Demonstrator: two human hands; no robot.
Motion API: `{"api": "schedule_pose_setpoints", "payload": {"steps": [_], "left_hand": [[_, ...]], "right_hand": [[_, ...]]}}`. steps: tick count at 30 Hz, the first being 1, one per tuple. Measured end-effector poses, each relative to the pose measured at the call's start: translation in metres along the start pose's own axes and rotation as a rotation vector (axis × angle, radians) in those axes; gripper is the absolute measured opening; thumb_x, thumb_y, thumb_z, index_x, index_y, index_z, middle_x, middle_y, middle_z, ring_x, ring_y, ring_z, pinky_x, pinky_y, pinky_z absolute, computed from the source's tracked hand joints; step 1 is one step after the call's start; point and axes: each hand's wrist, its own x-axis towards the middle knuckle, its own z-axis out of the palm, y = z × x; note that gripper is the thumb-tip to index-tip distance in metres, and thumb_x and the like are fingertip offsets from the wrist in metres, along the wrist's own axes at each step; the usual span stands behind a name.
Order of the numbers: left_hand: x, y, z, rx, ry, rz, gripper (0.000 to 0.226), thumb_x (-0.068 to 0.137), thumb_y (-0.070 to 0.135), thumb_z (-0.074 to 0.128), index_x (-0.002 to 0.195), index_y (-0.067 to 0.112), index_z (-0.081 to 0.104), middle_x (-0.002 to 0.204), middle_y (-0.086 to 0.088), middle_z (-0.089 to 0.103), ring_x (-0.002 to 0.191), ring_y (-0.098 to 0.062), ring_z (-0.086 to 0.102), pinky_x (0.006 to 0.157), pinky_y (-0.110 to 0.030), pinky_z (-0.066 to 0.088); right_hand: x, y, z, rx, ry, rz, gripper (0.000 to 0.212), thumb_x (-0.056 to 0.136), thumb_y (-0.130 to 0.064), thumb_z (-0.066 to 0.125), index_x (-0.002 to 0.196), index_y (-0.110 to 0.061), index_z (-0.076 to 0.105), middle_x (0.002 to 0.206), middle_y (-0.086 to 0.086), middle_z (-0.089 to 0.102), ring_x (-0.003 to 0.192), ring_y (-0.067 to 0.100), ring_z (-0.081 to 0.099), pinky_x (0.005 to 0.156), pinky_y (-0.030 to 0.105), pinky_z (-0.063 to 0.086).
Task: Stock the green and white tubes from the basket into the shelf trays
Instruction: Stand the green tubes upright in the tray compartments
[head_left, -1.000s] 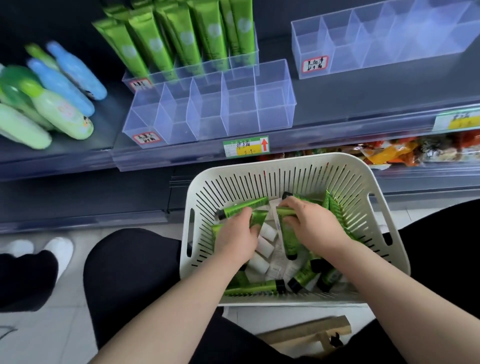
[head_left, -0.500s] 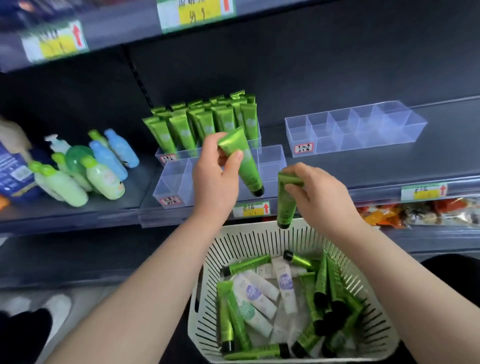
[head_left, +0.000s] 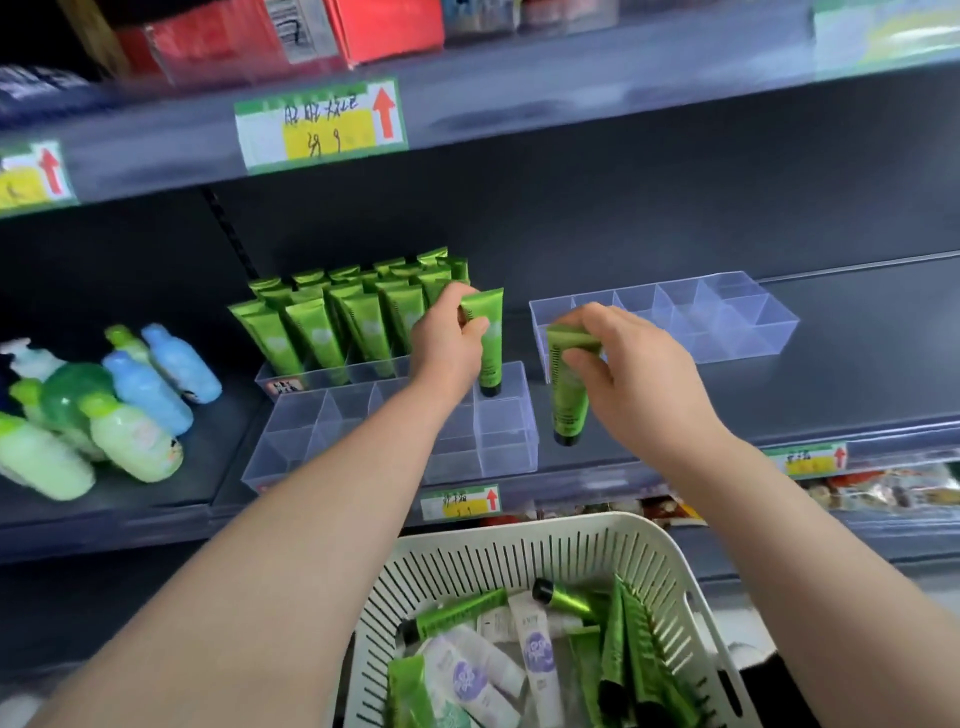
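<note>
My left hand (head_left: 449, 340) grips a green tube (head_left: 488, 343), cap down, its black cap dipping into the far right compartment of the front clear tray (head_left: 511, 447). My right hand (head_left: 623, 374) holds a second green tube (head_left: 569, 395) upright, cap down, in the air just right of that tray. Behind the front tray, a back tray (head_left: 332, 374) holds several green tubes standing upright. The white slotted basket (head_left: 498, 551) at the bottom holds several green and white tubes (head_left: 535, 654).
A second clear divided tray (head_left: 737, 332) stands to the right on the same dark shelf, with nothing in its visible compartments. Blue and green bottles (head_left: 130, 405) lie at the left. Price labels (head_left: 460, 501) line the shelf edge. An upper shelf (head_left: 571, 93) overhangs.
Both hands lifted out of the basket, each with a green tube, and rose to the shelf. The left tube has turned upright and dropped into the front tray's right compartment.
</note>
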Motion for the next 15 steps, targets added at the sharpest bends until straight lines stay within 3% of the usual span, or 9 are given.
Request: {"api": "schedule_pose_setpoints", "payload": {"steps": [6,11,15], "left_hand": [[0.007,-0.018,0.010,0.097,-0.050,-0.066,0.026,0.095,0.010,0.055,0.118,0.021,0.056,0.080,-0.002,0.054,0.062,-0.011,0.047,0.052,-0.023,0.034],[0.002,-0.020,-0.006,0.000,-0.020,-0.049,0.041,0.095,0.004,0.056,0.133,0.018,0.052,0.116,0.001,0.060,0.099,-0.015,0.057,0.087,-0.026,0.045],[-0.013,-0.025,-0.020,0.090,-0.012,-0.013,0.041,0.096,0.013,0.056,0.136,0.016,0.047,0.130,0.000,0.060,0.113,-0.019,0.058,0.099,-0.034,0.046]], "right_hand": [[0.015,0.008,0.016,-0.055,-0.039,-0.007,0.026,0.095,-0.014,0.048,0.118,-0.022,0.058,0.104,0.000,0.063,0.097,0.024,0.055,0.073,0.036,0.048],[0.034,-0.004,0.027,-0.002,0.028,-0.041,0.026,0.093,-0.013,0.048,0.116,-0.019,0.059,0.101,0.003,0.063,0.095,0.028,0.055,0.071,0.038,0.047],[0.053,-0.015,0.045,0.039,0.055,-0.059,0.027,0.093,-0.011,0.047,0.116,-0.018,0.059,0.102,0.004,0.063,0.098,0.028,0.055,0.073,0.039,0.047]]}}
